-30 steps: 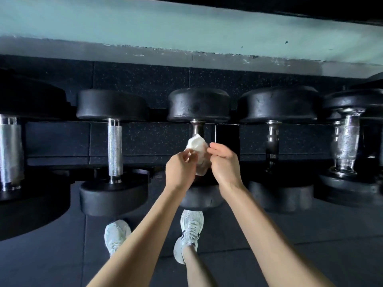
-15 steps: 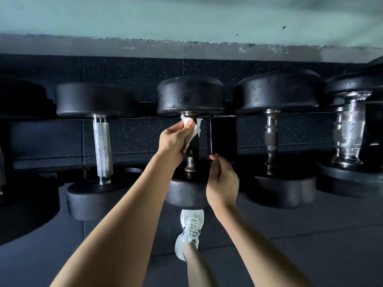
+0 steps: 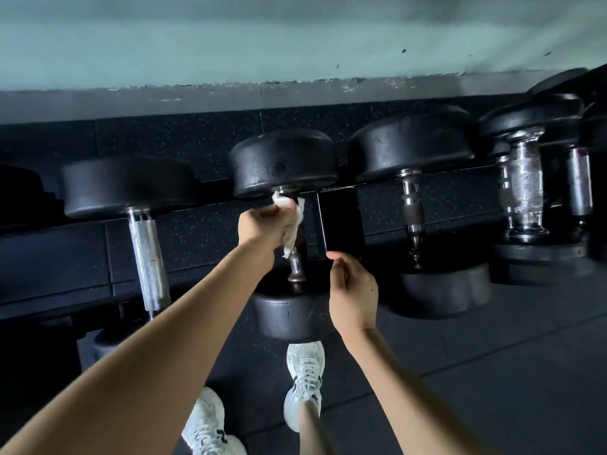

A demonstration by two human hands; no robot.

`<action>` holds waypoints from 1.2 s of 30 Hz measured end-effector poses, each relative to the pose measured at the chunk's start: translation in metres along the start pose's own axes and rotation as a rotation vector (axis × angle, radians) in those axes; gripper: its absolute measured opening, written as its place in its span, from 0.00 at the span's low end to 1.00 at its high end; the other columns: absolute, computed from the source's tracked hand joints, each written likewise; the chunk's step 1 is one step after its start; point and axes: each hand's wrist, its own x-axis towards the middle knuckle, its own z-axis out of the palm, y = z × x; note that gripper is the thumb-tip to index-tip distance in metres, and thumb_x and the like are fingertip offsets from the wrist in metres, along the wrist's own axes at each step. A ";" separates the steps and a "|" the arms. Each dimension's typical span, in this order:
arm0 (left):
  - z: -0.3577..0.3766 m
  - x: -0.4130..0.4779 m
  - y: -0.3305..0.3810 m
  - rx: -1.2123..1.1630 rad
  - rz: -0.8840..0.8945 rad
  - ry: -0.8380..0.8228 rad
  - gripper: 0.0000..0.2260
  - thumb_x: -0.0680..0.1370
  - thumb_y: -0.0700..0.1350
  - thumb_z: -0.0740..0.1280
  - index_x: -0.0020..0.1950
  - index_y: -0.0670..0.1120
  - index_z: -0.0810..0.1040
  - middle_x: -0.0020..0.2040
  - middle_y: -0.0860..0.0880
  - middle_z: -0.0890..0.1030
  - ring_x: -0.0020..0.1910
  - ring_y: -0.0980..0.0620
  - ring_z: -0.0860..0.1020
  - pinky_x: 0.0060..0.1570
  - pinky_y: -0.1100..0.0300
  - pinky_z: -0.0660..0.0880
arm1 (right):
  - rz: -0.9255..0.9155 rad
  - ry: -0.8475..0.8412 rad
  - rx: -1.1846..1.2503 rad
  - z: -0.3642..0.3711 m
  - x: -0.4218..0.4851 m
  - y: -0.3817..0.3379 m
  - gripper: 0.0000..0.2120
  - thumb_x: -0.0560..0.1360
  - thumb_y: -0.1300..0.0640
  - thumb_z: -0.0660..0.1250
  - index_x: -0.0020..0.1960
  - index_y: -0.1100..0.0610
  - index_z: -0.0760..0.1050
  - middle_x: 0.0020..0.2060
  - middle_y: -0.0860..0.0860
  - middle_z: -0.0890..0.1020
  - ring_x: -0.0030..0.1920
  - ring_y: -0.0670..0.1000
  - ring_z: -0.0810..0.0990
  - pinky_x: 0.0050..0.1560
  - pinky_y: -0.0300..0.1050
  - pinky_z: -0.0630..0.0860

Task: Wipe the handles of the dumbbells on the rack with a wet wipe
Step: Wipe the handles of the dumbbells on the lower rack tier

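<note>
1. Dumbbell at left, knurled silver handle.
2. Left hand: fingers curled round wet wipe, wrapped on centre dumbbell handle, upper end.
3. Right hand: fingers loosely curled, holding nothing, beside handle's lower end.
4. More dumbbells further right.

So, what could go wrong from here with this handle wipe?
1. The left hand grips the wet wipe only at the top of the handle; its lower part may stay unwiped.
2. The right hand holds nothing, so the dumbbell might roll toward the shoe below.
</note>
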 end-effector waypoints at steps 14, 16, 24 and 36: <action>-0.016 -0.006 -0.054 0.311 0.295 -0.184 0.15 0.74 0.50 0.71 0.37 0.38 0.81 0.30 0.47 0.75 0.33 0.54 0.72 0.35 0.59 0.69 | 0.015 0.008 -0.044 -0.002 -0.001 0.001 0.22 0.72 0.54 0.52 0.55 0.59 0.79 0.44 0.56 0.84 0.46 0.57 0.80 0.48 0.46 0.72; -0.020 -0.003 -0.052 0.354 0.286 -0.233 0.15 0.73 0.50 0.72 0.38 0.37 0.81 0.31 0.48 0.75 0.32 0.55 0.72 0.33 0.62 0.69 | 0.025 -0.007 -0.050 -0.002 -0.001 0.001 0.22 0.72 0.53 0.52 0.56 0.58 0.79 0.47 0.56 0.84 0.49 0.56 0.80 0.50 0.46 0.73; -0.020 -0.008 -0.035 -0.106 0.051 -0.404 0.08 0.75 0.39 0.70 0.39 0.36 0.76 0.28 0.49 0.77 0.29 0.53 0.74 0.32 0.64 0.75 | 0.008 -0.011 -0.035 -0.001 0.000 0.004 0.22 0.72 0.54 0.52 0.55 0.59 0.79 0.46 0.55 0.84 0.49 0.56 0.80 0.50 0.45 0.73; -0.021 0.005 -0.031 0.465 0.129 -0.407 0.12 0.72 0.48 0.74 0.40 0.40 0.78 0.39 0.42 0.81 0.39 0.48 0.81 0.41 0.56 0.79 | 0.047 -0.049 0.018 -0.003 -0.001 0.005 0.19 0.73 0.57 0.53 0.56 0.58 0.79 0.49 0.54 0.83 0.50 0.55 0.80 0.52 0.49 0.74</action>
